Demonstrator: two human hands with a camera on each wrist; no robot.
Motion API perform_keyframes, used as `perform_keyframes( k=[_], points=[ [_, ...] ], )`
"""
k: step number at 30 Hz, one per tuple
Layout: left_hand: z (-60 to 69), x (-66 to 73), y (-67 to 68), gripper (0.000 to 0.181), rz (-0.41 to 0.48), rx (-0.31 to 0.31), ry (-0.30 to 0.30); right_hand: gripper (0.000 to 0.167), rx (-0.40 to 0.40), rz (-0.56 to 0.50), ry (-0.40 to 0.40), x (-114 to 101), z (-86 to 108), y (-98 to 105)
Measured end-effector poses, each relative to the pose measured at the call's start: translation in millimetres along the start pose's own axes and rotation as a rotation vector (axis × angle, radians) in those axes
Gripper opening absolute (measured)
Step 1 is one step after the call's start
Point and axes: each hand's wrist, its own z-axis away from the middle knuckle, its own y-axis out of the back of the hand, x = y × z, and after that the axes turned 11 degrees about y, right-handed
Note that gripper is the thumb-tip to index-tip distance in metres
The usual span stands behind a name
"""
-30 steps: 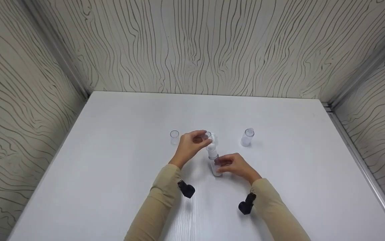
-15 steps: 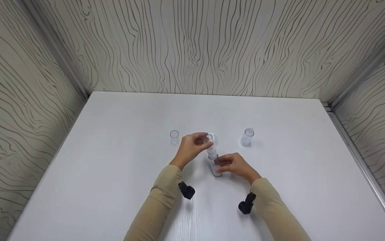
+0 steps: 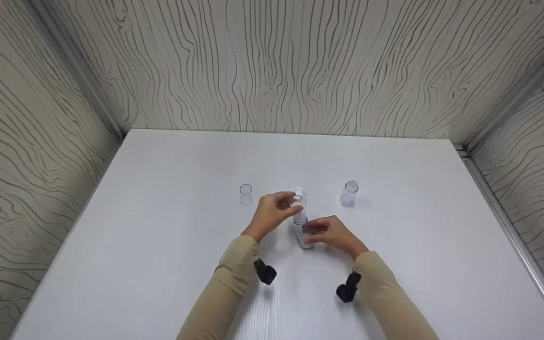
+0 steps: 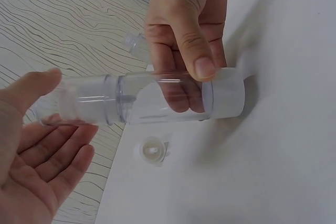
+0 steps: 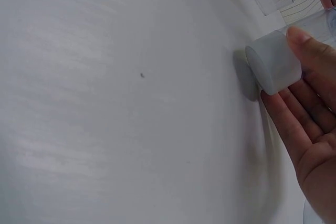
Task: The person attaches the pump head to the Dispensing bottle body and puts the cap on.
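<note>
In the head view my left hand (image 3: 272, 212) pinches a clear cap (image 3: 297, 197) between thumb and fingers, around the white top of a clear bottle (image 3: 304, 236). My right hand (image 3: 333, 233) grips this bottle low on its body. The left wrist view shows the bottle (image 4: 163, 98) side on, its cap (image 4: 89, 98) around the white part at the neck. My right thumb presses near the frosted white base (image 5: 275, 61) in the right wrist view, with the fingers on the far side.
A second clear bottle (image 3: 349, 193) stands to the right, and a loose clear cap (image 3: 246, 193) to the left, on the white table (image 3: 158, 226). A white round piece with a small nozzle (image 4: 152, 150) lies behind the held bottle. Patterned panels (image 3: 272, 66) surround the table.
My left hand has moved down and slightly nearer with the clear cap, which now sits lower over the bottle's white top. The right hand and the bottle have stayed in place.
</note>
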Motion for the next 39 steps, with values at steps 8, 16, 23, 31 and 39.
perform_keyframes(
  k=[8, 16, 23, 31, 39],
  points=[
    [2.3, -2.8, -2.2, 0.046, -0.018, -0.006, 0.018, 0.044, -0.007, 0.025, 0.025, -0.6, -0.9, -1.1],
    [2.4, -4.3, -2.9, 0.045, -0.008, -0.019, 0.024, 0.043, -0.01, 0.02, 0.046, -1.1, -1.2, -1.9],
    [0.6, -2.6, -1.8, 0.045, -0.011, -0.031, 0.03, 0.045, 0.014, -0.001, -0.019, -4.5, -1.1, -1.3],
    [0.4, 5.3, 0.9, 0.042, -0.009, -0.007, 0.039, 0.043, 0.062, -0.018, -0.053, -12.4, -2.5, -0.5],
    [1.3, 5.7, 0.8, 0.041, -0.021, -0.012, 0.046, 0.042, 0.075, -0.005, -0.036, -12.5, 0.3, -1.7]
  ],
)
